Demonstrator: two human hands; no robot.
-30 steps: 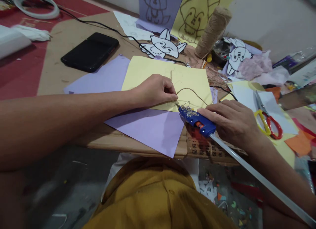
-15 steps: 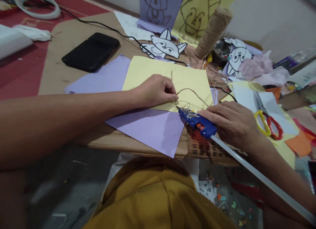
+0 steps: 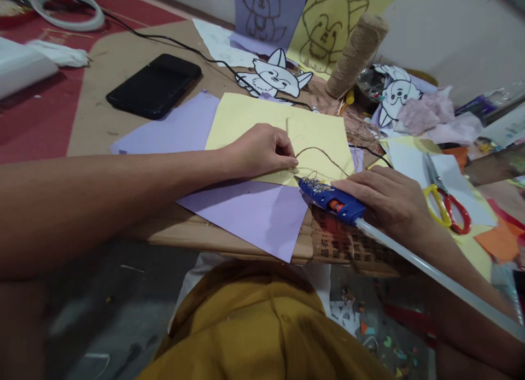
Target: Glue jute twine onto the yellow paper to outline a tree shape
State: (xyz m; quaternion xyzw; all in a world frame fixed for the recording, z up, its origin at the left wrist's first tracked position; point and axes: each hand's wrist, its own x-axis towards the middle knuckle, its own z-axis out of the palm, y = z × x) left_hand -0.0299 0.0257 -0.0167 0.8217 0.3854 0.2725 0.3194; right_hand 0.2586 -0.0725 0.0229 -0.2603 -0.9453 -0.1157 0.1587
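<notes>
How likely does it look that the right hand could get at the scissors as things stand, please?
Probably yes: the scissors lie close beside the right hand, with nothing visible on top of them. It holds the glue gun, though, so it would likely have to put that down first.

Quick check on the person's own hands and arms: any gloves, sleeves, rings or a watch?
No gloves: the left hand and right hand are bare. Both forearms are uncovered, with no sleeve, ring, watch or bracelet visible. A mustard-yellow garment covers the lap.
</notes>
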